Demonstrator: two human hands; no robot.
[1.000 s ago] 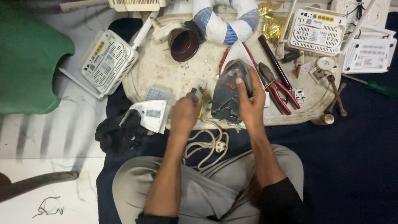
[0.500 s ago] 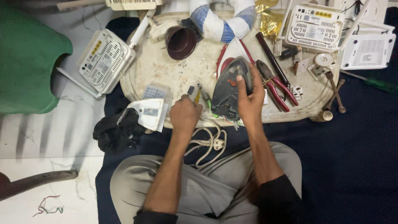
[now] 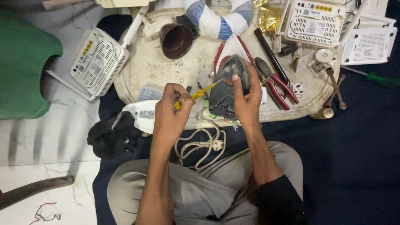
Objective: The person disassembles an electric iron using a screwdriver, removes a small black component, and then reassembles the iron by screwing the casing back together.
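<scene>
Dark grey clothes iron (image 3: 227, 85), turned so its inner side faces up, sits at the near edge of a round cream tray (image 3: 150, 68), just right of the tray's middle. Right hand (image 3: 246, 98) wraps around the iron's right flank, thumb pressed on the upper face and fingers curled behind, holding it tilted. Left hand (image 3: 175, 106) lies just left of the iron, clenched around the yellow handle of a thin screwdriver (image 3: 199, 93); the shaft slants up and right, and its tip meets the iron's body near a red-orange patch. So the iron lies between the two hands, the right one touching it, the left one reaching it only through the tool.

Below the iron, a white cord with plug (image 3: 202, 143) coils over the person's lap and grey trousers. Right of the iron, red-handled pliers (image 3: 277, 81) rest on the tray, touching or nearly touching the right hand's knuckles. Farther off stands a brown cup (image 3: 176, 39), mouth tipped toward the viewer. At the far left of the tray a white router (image 3: 98, 60) lies upside down; two more white routers (image 3: 316, 21) lie at the far right. A black cloth bundle (image 3: 108, 135) lies left of the left forearm, on the dark blue mat.
</scene>
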